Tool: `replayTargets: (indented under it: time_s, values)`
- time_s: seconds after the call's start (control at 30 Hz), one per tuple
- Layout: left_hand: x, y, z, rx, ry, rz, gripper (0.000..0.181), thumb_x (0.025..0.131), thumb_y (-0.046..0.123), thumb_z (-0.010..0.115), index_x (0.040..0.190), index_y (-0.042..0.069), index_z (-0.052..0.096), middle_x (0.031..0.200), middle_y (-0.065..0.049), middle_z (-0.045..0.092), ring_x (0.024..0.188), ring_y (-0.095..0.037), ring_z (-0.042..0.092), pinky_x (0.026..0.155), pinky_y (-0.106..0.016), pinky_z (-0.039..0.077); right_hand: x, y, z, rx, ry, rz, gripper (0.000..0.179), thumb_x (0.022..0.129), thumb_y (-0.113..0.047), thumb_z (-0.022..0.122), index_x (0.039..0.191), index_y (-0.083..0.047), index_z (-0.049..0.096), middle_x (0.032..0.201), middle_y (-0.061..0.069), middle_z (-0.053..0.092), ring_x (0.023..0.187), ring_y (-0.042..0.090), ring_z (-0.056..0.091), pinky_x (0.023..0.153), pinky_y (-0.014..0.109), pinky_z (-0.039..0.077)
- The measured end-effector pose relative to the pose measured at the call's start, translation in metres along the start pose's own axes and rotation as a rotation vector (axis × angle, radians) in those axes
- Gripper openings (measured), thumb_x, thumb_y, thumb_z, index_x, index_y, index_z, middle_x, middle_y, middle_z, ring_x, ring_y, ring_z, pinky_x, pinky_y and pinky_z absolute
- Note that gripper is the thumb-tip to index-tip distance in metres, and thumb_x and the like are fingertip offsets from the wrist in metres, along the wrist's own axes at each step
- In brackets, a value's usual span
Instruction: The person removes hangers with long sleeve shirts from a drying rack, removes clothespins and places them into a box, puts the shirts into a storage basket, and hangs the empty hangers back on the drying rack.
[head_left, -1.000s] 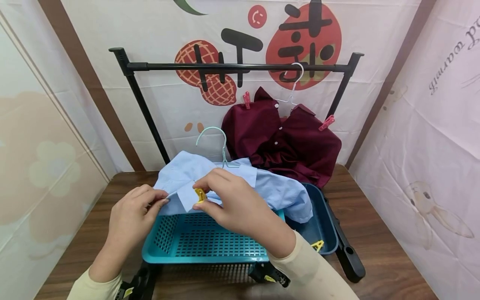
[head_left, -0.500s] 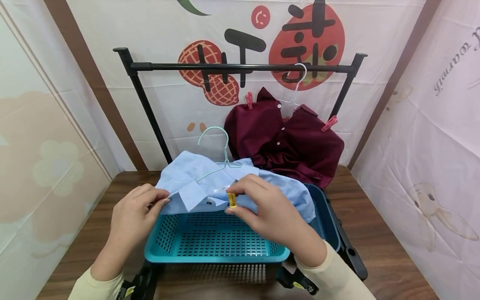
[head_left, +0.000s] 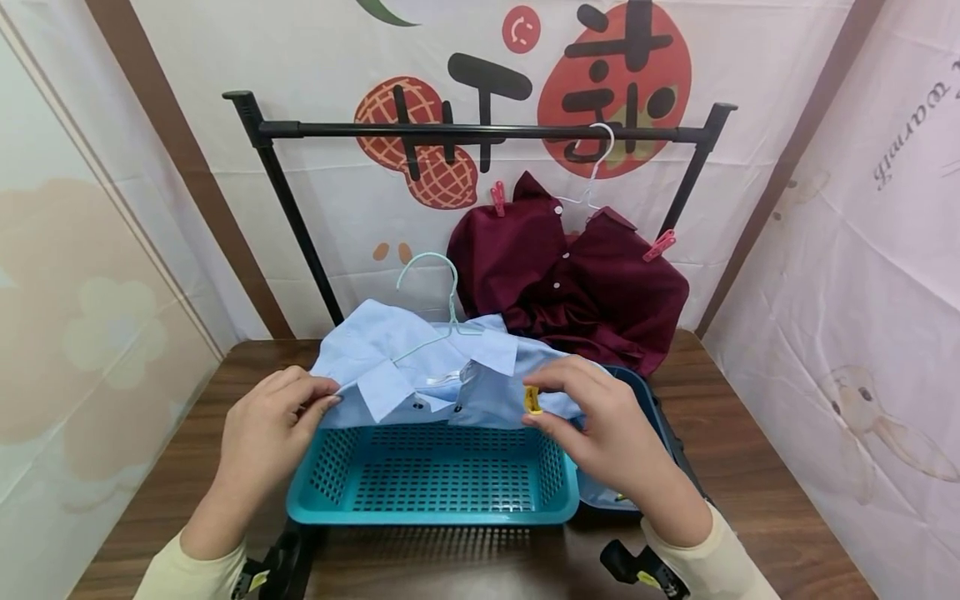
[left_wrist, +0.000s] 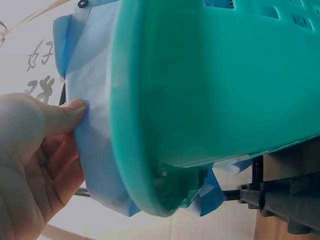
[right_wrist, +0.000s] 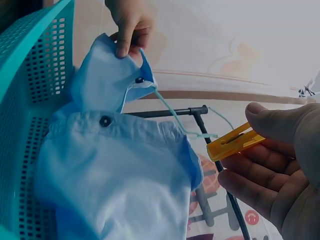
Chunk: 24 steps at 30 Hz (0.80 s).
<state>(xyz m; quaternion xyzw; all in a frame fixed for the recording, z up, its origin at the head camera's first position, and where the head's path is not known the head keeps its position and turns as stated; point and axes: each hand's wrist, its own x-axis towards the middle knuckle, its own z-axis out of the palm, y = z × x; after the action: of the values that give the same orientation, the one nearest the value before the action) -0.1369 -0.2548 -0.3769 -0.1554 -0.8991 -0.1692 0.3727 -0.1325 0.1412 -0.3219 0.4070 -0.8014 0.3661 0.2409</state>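
Right hand: its grip pinches a yellow clothespin between thumb and fingers, in front of the right end of a light-blue shirt.
Shift: a second ago that hand and clothespin were over the left collar flap, half a second ago at the shirt's middle; they are now farther right.
Left hand: unmoved, its grip pinching the shirt's left shoulder edge, thumb in front.
Blue shirt: in the same place, along the far side of a teal basket; the shirt's open neck and dark buttons, covered a second ago, now show.
Mint hanger: inside the shirt, hook standing free above the collar.
Maroon shirt: unchanged on its white hanger, hung from the black rack, pink clothespin at either shoulder.
Worktop: wood-grained, under the basket.
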Motion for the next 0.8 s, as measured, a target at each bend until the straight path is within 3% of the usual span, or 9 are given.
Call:
replayTargets:
  time_s: [0.27,0.6,0.8]
  values:
    - [-0.002,-0.001,-0.002,0.004,0.005,0.003,0.02,0.077,0.009,0.089,0.092,0.017,0.078,0.084,0.009,0.067,0.073,-0.004,0.047,0.06,-0.018,0.034,-0.015,0.016,-0.005,-0.006,0.036,0.008,0.041,0.082,-0.005,0.085,0.12,-0.008,0.07,0.115,0.001,0.069,0.105,0.015,0.065,0.092,0.015,0.05]
    - [0.001,0.001,-0.003,0.009,-0.004,0.004,0.019,0.078,0.009,0.089,0.092,0.016,0.078,0.083,0.009,0.067,0.072,-0.005,0.047,0.06,-0.017,0.033,-0.035,0.039,-0.024,-0.067,0.089,0.087,0.047,0.077,0.003,0.087,0.12,-0.008,0.071,0.111,-0.001,0.07,0.098,0.013,0.065,0.089,0.012,0.049]
    - [-0.001,0.0,-0.003,0.004,0.002,0.003,0.02,0.077,0.009,0.089,0.092,0.017,0.078,0.084,0.009,0.067,0.072,-0.004,0.047,0.06,-0.018,0.033,-0.041,0.056,-0.033,-0.115,0.091,0.144,0.046,0.08,0.001,0.085,0.121,-0.011,0.071,0.11,-0.002,0.07,0.096,0.014,0.066,0.087,0.011,0.05]
